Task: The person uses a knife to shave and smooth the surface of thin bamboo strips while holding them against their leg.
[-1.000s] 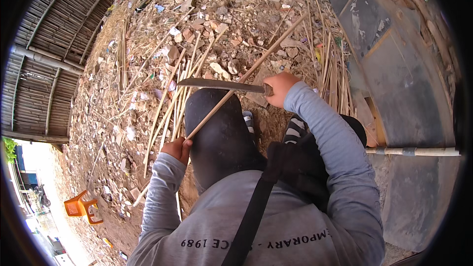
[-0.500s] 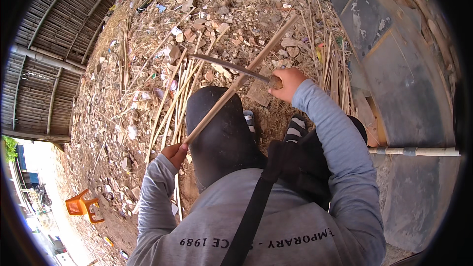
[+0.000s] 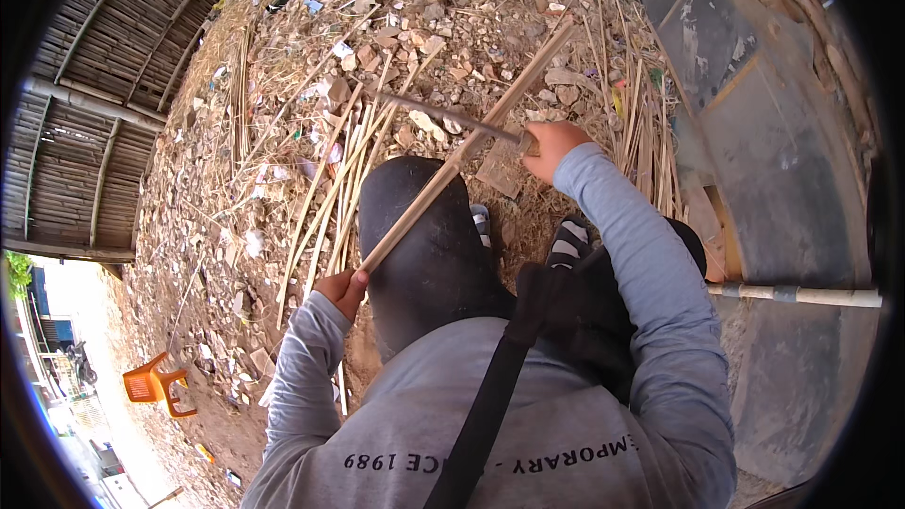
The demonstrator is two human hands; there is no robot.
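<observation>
My left hand point(image 3: 345, 292) is closed round the near end of a long, pale bamboo strip point(image 3: 411, 216). The strip slants over my left knee, up and away to the right. In my right hand point(image 3: 554, 149) is the short wooden handle of a machete point(image 3: 434, 111), fingers wrapped round it. Its long, narrow dark blade points left and crosses the strip beyond the knee, blurred a little by motion. Whether the edge bites into the strip, I cannot tell.
Thin cut strips point(image 3: 325, 193) lie left of my knee, and another bundle point(image 3: 650, 146) lies to the right. Stones and straw cover the ground. Grey panels point(image 3: 782, 198) stand at right, a slatted bamboo wall point(image 3: 85, 47) at far left. An orange plastic chair point(image 3: 151, 383) is lower left.
My right hand has turned the machete slightly, and its blade has shifted a little up the strip. My left hand still grips the strip's near end, its position almost unchanged.
</observation>
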